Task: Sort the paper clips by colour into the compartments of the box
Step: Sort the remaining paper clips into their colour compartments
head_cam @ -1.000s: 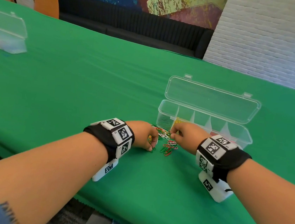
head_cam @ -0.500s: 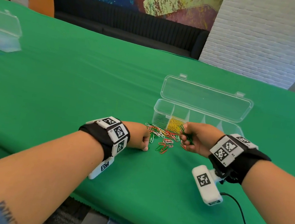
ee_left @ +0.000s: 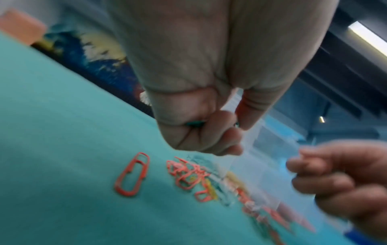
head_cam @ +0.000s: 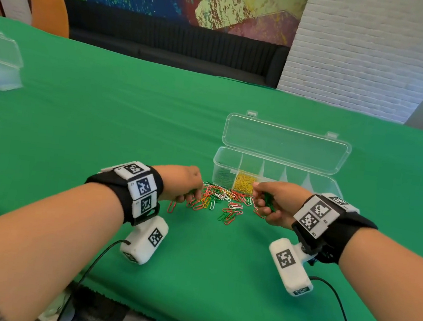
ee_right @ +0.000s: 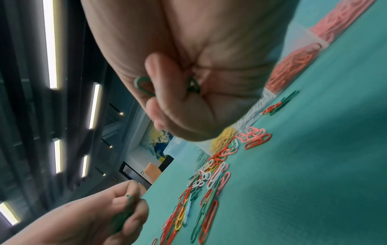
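Just in front of the clear box (head_cam: pixel 227 162), on the green cloth (head_cam: pixel 103 127), lies the loose pile of paper clips (head_cam: pixel 223 200): red, green, white, a few yellow and orange. Your right hand (head_cam: pixel 278 203) hovers at the pile's right edge, close to the box's near wall, fingers curled around a bunch of green clips (head_cam: pixel 269 202). Your left hand (head_cam: pixel 182 183) sits at the pile's left edge, farther from the box, fingers curled; the right wrist view shows green clips pinched in them too. One red clip (head_cam: pixel 172 206) lies apart from the pile, on its left side. The box's lid (head_cam: pixel 286 143) stands open behind it. Its leftmost compartment holds green clips, the next one yellow clips (head_cam: pixel 244 182); the wrist view shows white and reddish clips in the compartments further along.
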Demonstrator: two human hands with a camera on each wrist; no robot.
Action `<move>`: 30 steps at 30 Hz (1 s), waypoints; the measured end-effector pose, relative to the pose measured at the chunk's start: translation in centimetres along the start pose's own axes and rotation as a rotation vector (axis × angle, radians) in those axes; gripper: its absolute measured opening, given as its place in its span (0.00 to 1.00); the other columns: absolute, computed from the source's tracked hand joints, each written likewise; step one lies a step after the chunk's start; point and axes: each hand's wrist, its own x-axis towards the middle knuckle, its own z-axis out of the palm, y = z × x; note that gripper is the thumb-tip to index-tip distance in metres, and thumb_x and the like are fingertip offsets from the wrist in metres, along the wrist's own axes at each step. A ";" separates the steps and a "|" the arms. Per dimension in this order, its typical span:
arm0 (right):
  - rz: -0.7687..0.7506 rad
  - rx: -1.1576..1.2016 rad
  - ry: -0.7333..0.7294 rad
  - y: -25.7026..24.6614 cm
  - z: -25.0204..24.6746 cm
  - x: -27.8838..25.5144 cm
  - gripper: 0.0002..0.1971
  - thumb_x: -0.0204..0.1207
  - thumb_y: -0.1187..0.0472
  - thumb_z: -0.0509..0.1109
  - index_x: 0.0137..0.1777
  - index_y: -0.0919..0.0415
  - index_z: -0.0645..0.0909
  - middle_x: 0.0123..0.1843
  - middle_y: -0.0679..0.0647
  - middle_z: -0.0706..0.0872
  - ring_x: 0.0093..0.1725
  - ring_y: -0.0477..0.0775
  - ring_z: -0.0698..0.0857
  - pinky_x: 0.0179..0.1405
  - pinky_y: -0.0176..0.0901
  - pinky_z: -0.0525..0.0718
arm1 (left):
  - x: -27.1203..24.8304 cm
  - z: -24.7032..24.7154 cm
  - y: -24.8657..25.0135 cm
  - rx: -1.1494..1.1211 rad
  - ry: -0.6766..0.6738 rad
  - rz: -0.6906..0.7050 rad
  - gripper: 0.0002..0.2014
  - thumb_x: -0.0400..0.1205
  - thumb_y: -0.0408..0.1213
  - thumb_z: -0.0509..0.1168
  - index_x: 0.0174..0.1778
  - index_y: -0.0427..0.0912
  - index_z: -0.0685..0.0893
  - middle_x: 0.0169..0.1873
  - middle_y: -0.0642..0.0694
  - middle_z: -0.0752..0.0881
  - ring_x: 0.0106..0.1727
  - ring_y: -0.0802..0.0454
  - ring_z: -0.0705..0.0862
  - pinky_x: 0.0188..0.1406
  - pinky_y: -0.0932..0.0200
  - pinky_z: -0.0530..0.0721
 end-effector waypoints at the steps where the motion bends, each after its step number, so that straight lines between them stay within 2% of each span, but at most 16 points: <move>1: -0.003 0.001 -0.003 -0.1 0.0 -0.1 0.13 0.83 0.61 0.57 0.37 0.61 0.75 0.25 0.51 0.69 0.16 0.44 0.66 0.07 0.28 0.61 | 0.1 -0.1 -0.1 -0.146 -0.007 0.001 0.10 0.82 0.28 0.51 0.36 0.39 0.72 0.32 0.40 0.75 0.24 0.54 0.67 0.18 0.67 0.65; 4: -0.018 -0.106 -0.014 -0.3 0.0 0.1 0.14 0.79 0.70 0.52 0.43 0.63 0.79 0.24 0.51 0.71 0.17 0.45 0.65 0.10 0.27 0.60 | 0.2 0.0 -0.2 -0.381 0.020 0.006 0.10 0.80 0.24 0.49 0.36 0.41 0.67 0.27 0.43 0.75 0.21 0.56 0.66 0.14 0.69 0.62; 6: -0.015 -0.349 0.008 -0.4 0.6 0.0 0.16 0.78 0.71 0.50 0.41 0.62 0.79 0.21 0.49 0.70 0.17 0.45 0.63 0.13 0.28 0.60 | 0.2 0.2 -0.1 -0.396 0.015 0.007 0.11 0.78 0.22 0.48 0.37 0.43 0.66 0.24 0.45 0.74 0.17 0.57 0.65 0.13 0.71 0.59; 8: -0.044 -0.586 0.035 -0.3 1.2 -0.1 0.15 0.80 0.67 0.53 0.39 0.59 0.80 0.17 0.46 0.68 0.18 0.46 0.61 0.17 0.30 0.60 | 0.4 0.4 0.0 -0.393 0.002 0.016 0.12 0.77 0.21 0.46 0.37 0.43 0.66 0.22 0.46 0.73 0.16 0.56 0.64 0.13 0.71 0.57; 11: -0.111 -0.703 0.072 0.1 1.2 -0.1 0.14 0.81 0.55 0.61 0.36 0.55 0.82 0.15 0.43 0.67 0.19 0.47 0.63 0.21 0.33 0.64 | 0.6 0.5 0.0 -0.596 -0.016 0.051 0.14 0.75 0.20 0.43 0.36 0.44 0.67 0.17 0.47 0.70 0.13 0.57 0.62 0.14 0.74 0.55; 13: -0.180 -0.843 0.124 0.2 1.2 -0.2 0.18 0.80 0.45 0.62 0.32 0.53 0.79 0.19 0.45 0.69 0.20 0.47 0.66 0.23 0.33 0.67 | 0.6 0.5 0.1 -0.691 -0.021 0.064 0.16 0.75 0.21 0.42 0.39 0.44 0.69 0.17 0.47 0.69 0.13 0.58 0.61 0.14 0.74 0.55; 15: -0.275 -1.009 0.162 0.0 1.4 -0.4 0.16 0.79 0.45 0.64 0.32 0.52 0.74 0.25 0.45 0.72 0.24 0.44 0.70 0.25 0.33 0.68 | 0.7 0.4 0.1 -0.662 -0.028 0.058 0.18 0.75 0.21 0.42 0.43 0.44 0.73 0.19 0.48 0.68 0.16 0.58 0.61 0.14 0.73 0.55; 17: -0.354 -1.121 0.166 -0.2 1.6 -0.3 0.10 0.78 0.49 0.67 0.38 0.51 0.75 0.30 0.42 0.73 0.29 0.38 0.71 0.27 0.32 0.66 | 0.8 0.4 0.3 -0.584 -0.053 0.032 0.18 0.75 0.22 0.43 0.44 0.43 0.76 0.20 0.49 0.68 0.17 0.58 0.61 0.14 0.71 0.55; 19: -0.385 -1.235 0.140 -0.3 1.8 -0.1 0.03 0.76 0.52 0.70 0.46 0.49 0.80 0.31 0.39 0.70 0.31 0.35 0.69 0.29 0.31 0.64 | 0.8 0.4 0.8 -0.449 -0.074 0.002 0.11 0.78 0.26 0.49 0.42 0.41 0.76 0.21 0.50 0.67 0.18 0.57 0.61 0.15 0.70 0.55; 21: -0.387 -1.347 0.105 -0.2 1.9 0.1 0.08 0.76 0.53 0.71 0.54 0.49 0.83 0.32 0.36 0.67 0.34 0.39 0.71 0.34 0.32 0.67 | 0.7 0.7 1.5 -0.119 -0.061 0.000 0.04 0.80 0.36 0.58 0.40 0.43 0.76 0.23 0.51 0.68 0.21 0.56 0.63 0.19 0.67 0.60; 23: -0.391 -1.403 0.089 -0.2 2.1 0.2 0.11 0.76 0.53 0.71 0.57 0.48 0.83 0.32 0.34 0.65 0.43 0.43 0.72 0.45 0.33 0.68 | 0.8 1.4 1.8 0.252 -0.019 0.051 0.08 0.80 0.45 0.64 0.38 0.47 0.78 0.27 0.51 0.73 0.26 0.55 0.70 0.25 0.65 0.69; 24: -0.401 -1.419 0.084 -0.2 2.1 0.2 0.11 0.76 0.54 0.71 0.58 0.47 0.83 0.32 0.34 0.65 0.45 0.44 0.72 0.47 0.34 0.67 | 0.7 1.8 2.0 0.356 -0.006 0.076 0.08 0.79 0.47 0.66 0.39 0.48 0.79 0.28 0.52 0.76 0.28 0.57 0.72 0.28 0.65 0.72; 28: -0.433 -1.477 0.052 -0.3 2.6 0.2 0.11 0.77 0.55 0.70 0.59 0.50 0.83 0.32 0.36 0.68 0.46 0.44 0.72 0.47 0.34 0.66 | 1.0 3.1 2.6 0.551 0.019 0.140 0.05 0.77 0.42 0.69 0.46 0.48 0.83 0.31 0.55 0.77 0.31 0.58 0.74 0.27 0.65 0.71; 30: -0.435 -1.488 0.054 -0.3 2.8 0.1 0.10 0.77 0.56 0.69 0.57 0.52 0.83 0.38 0.41 0.73 0.46 0.46 0.73 0.47 0.35 0.67 | 1.3 3.6 3.0 0.622 0.018 0.140 0.06 0.77 0.40 0.70 0.49 0.47 0.85 0.33 0.53 0.78 0.36 0.54 0.77 0.29 0.64 0.72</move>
